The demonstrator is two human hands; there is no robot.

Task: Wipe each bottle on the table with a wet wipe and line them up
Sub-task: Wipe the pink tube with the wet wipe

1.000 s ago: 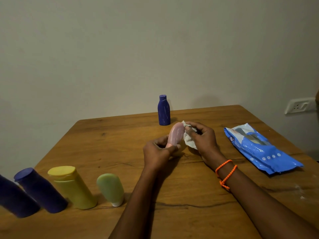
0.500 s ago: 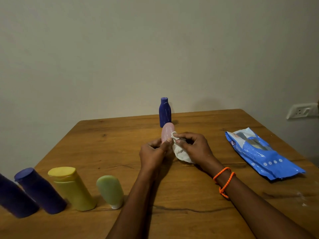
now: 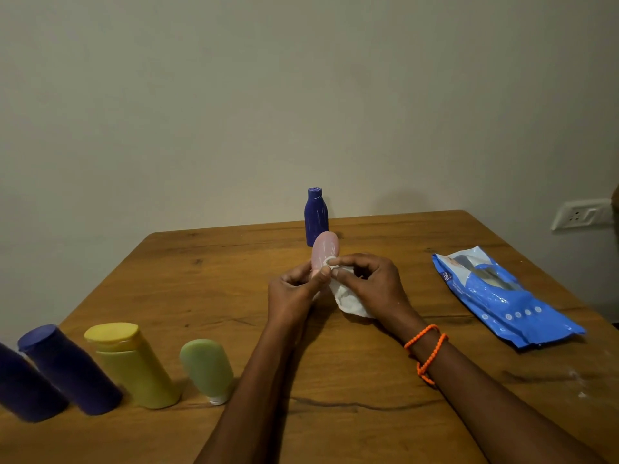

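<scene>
Pink bottle (image 3: 324, 249) stood upright mid-table, long axis vertical, its base gripped by the left hand (image 3: 294, 293); the right hand (image 3: 368, 283), just beside, pinched the wipe (image 3: 348, 299) against its side.

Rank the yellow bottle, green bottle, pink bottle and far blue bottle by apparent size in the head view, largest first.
1. Yellow bottle
2. Green bottle
3. Far blue bottle and pink bottle: unranked. They look alike, and the hands hide the pink one's lower part.

The yellow and green bottles are nearer the camera, so true sizes are unsure.
</scene>
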